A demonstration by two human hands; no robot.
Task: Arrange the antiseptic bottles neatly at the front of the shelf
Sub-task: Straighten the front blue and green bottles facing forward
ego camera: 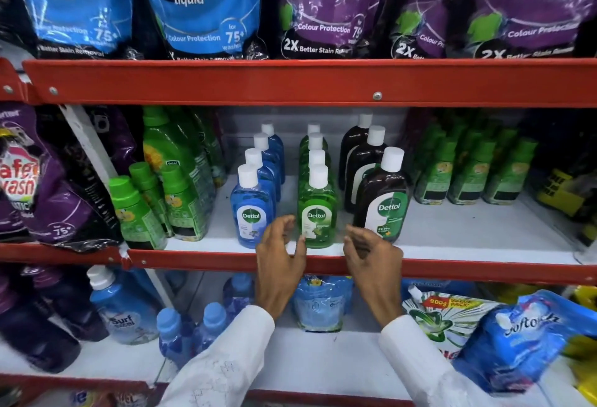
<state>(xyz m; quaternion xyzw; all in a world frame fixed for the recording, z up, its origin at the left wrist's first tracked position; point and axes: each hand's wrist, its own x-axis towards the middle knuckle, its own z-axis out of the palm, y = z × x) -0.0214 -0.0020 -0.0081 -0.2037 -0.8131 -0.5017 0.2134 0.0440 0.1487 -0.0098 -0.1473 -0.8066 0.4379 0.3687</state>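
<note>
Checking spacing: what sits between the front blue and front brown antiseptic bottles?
Head view: the front green antiseptic bottle, with bare white shelf either side.

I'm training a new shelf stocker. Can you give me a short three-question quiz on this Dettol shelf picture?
1. True or false: the green Dettol bottle at the front stands between the blue Dettol bottle and the brown Dettol bottle.
2. How many rows of Dettol bottles run back from the shelf edge?
3. Are the left hand and right hand A) gripping a bottle, or B) open, just in front?

Key: 1 true; 2 three; 3 B.
</note>
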